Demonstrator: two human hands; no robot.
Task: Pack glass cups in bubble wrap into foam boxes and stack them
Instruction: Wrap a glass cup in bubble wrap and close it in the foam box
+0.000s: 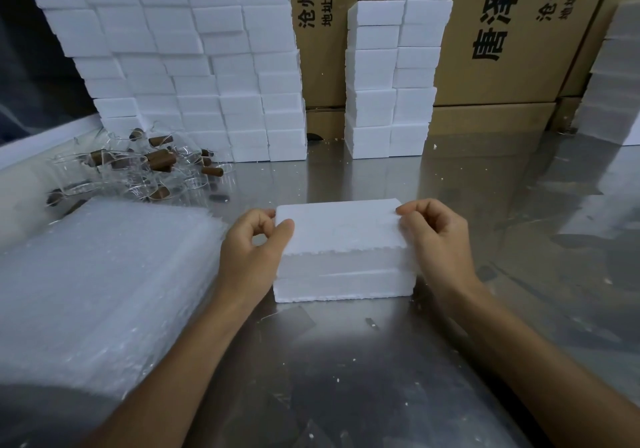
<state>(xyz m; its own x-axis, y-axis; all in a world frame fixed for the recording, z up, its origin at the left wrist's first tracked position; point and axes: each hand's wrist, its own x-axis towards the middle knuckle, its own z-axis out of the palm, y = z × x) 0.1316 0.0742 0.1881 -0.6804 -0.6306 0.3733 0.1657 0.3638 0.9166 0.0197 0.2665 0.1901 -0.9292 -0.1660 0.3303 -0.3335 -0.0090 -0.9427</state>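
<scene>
A closed white foam box [341, 250] sits mid-bench [381, 361]. The left hand [252, 243] and right hand [434, 236] each pinch its lid's ends, grip clamped. Glass cups [138, 170] lie behind the bubble wrap stack [104, 274].

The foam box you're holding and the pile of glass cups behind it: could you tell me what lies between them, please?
In the head view, only bare metal table with a few foam crumbs lies between the foam box and the glass cups.
</scene>
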